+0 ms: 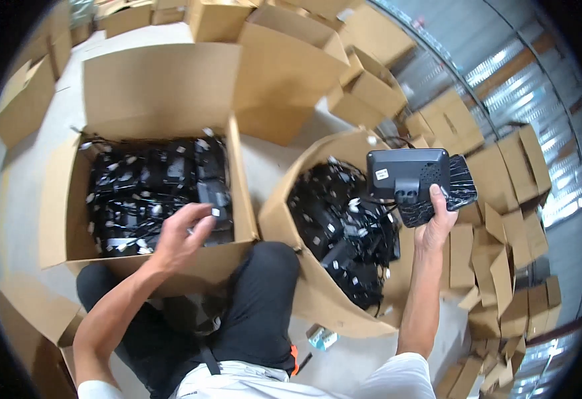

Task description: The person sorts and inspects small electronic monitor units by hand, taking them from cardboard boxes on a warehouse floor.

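Observation:
My right hand (437,223) grips a black flat device (407,166), shaped like a small screen seen from behind, with a stubby mount, a white sticker and a round patch of holes. Behind it, in the same grip, a second black panel (464,183) with a streaked, shiny surface shows. Both are held up over the right edge of the right carton (281,216). Over the front right corner of the left carton (241,179), my left hand (184,233) has thumb and fingers a little apart, with nothing visible between them. Black devices (164,166) lie packed below it.
Tangled black devices and cables (344,226) fill much of the right carton. A tall carton (288,73) stands behind both. Many more cartons (504,173) are piled along the right side. A small blue and white packet (322,337) lies on the floor near my leg.

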`<state>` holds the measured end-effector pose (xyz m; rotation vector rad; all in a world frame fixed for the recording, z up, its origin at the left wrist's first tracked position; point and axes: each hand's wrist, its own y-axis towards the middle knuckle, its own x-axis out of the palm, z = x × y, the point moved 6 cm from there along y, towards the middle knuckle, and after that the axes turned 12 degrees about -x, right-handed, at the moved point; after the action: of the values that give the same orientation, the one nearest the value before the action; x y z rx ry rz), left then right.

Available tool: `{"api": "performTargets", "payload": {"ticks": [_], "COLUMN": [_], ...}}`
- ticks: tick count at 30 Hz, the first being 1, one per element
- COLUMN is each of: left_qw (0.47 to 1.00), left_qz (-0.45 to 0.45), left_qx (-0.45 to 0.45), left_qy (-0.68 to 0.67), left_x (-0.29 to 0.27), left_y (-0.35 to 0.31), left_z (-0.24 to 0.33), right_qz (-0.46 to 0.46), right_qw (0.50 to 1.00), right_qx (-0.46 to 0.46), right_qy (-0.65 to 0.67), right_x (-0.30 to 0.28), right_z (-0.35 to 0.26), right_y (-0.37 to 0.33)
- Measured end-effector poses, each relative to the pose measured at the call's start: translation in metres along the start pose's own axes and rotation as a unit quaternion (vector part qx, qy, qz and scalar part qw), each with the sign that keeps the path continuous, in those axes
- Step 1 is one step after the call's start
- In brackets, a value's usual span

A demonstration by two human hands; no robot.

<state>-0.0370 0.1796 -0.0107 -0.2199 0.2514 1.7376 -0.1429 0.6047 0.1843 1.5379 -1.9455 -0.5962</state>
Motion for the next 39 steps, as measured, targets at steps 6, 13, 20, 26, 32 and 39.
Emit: {"api": "performTargets", "payload": {"ticks": [6,13,20,26,32,39], "left_qw": [0.914,0.925,0.945,0.978,0.971,0.951], "left_qz": [-0.13,-0.037,0.007,-0.009,-0.165,-0.02], "left_qx": [-0.04,0.002,-0.012,-0.077,-0.072,-0.096], "left_qy": [-0.382,-0.377,-0.326,-0.196,-0.155,-0.294], "left_x": [0.022,-0.12,-0.184,-0.187,-0.124,-0.139], "left_y": [0.041,0.035,0.023,0.039,0.052,0.064], "left_z": [0.076,0.033,0.003,-0.013,-0.015,-0.026], "right_qz": [-0.135,-0.239,-0.387,-0.474,-0.493,-0.462], "right_qw": [0.976,0.858,0.767,0.665,0.595,0.627], "right_qx": [0.076,0.28,0.404,0.512,0.591,0.559], "right_qy": [0.154,0.359,0.315,0.265,0.233,0.284], "right_x": [0.189,0.334,0.398,0.396,0.375,0.37], "right_z": [0.005,0.073,0.099,0.132,0.179,0.167], "right_y": [-0.052,-0.117,-0.177,-0.207,-0.245,-0.209]}}
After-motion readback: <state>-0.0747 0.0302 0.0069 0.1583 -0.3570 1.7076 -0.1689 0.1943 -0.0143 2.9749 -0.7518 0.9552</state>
